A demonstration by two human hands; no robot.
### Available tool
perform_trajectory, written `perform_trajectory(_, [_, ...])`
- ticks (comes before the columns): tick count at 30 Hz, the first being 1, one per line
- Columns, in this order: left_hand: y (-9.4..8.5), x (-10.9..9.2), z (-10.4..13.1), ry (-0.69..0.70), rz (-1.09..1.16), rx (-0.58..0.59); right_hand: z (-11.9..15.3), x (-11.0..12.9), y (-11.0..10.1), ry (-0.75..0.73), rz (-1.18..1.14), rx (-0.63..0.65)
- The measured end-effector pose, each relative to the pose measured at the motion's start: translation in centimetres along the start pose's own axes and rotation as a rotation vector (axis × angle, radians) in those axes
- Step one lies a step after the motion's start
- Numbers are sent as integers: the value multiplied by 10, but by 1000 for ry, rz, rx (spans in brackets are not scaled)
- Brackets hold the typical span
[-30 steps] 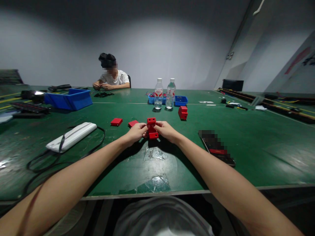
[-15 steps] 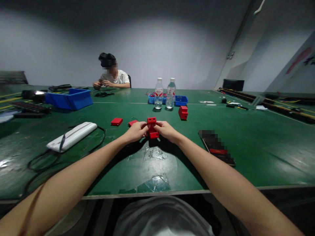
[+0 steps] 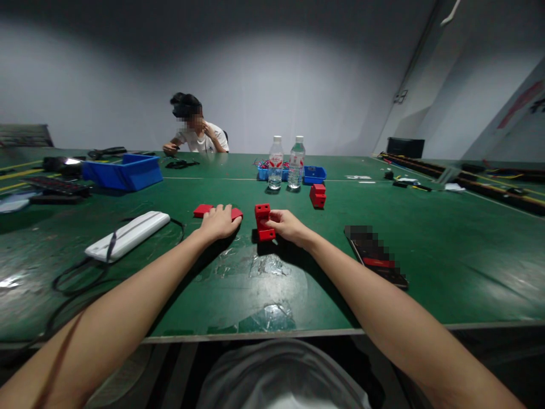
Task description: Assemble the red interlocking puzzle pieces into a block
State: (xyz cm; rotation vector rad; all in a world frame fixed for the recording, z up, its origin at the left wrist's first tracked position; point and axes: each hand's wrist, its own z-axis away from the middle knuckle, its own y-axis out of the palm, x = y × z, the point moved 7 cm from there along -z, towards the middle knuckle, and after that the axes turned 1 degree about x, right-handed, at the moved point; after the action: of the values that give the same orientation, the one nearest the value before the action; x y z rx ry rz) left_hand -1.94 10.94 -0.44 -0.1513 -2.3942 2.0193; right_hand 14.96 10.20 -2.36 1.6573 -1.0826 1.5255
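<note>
My right hand (image 3: 287,226) pinches a red block (image 3: 264,233) by its right side. The block is notched in the middle, with small round holes in its upper and lower ends, and it stands upright just above or on the table. To its left, my left hand (image 3: 219,222) lies palm down with fingers apart over a small red block (image 3: 235,213), partly hidden by the hand. Another flat red block (image 3: 201,209) sits by the fingertips on the left. A red stepped block (image 3: 317,196) stands farther back to the right.
Two water bottles (image 3: 275,165) stand before small blue bins (image 3: 314,174). A white power bank (image 3: 128,236) with a black cable lies at left, a dark phone (image 3: 374,255) at right. A large blue bin (image 3: 123,172) stands at back left. Across the green table (image 3: 447,238) sits another person (image 3: 198,133).
My left hand has let go of the notched red block and moved left over the small red block. My right hand still holds the notched block in place.
</note>
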Motion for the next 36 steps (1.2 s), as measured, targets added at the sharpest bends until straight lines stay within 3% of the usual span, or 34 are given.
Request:
perform_trajectory(3, [13,1,1,24,-17,119,0,2,2,-9,30,12])
perform_trajectory(8, [13,-21,7,218,71,103,0,1,-1,-18,154,-8])
perform_trajectory(13, [11,-48,19,430,231,96,-1,13,-6,-213,464,-40])
perform_trajectory(16, [10,-52,24,453,325,99,-1,14,-6,-218,479,-42])
perform_trajectory(21, [8,-50,23,431,585,126,4,15,-1,-174,302,13])
perform_trajectory(28, [-5,-40,18,330,731,-45,4,4,4,-44,177,92])
perform_trajectory(31, [2,-41,14,316,837,6,2,0,4,-27,146,112])
perform_trajectory(36, [15,-50,9,387,1205,152,2,1,6,-64,252,137])
